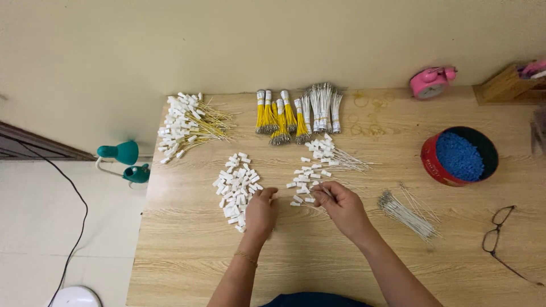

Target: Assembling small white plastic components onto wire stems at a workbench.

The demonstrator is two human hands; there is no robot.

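Two hands low at centre of wooden table [318,261]: left hand [261,214] curled, fingertips touching loose pile of white connectors [236,189]; right hand [343,207] pinching thin white wire [318,193] beside second scatter. Yellow and white wire bundles [296,113] banded at far edge near wall. Round red tin [433,162] of blue pellets right. Bare wood open near front edge.

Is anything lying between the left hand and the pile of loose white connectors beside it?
Nothing visible does. The left hand rests on the wooden table at the right edge of the loose white connector pile, its fingertips right by the nearest pieces.
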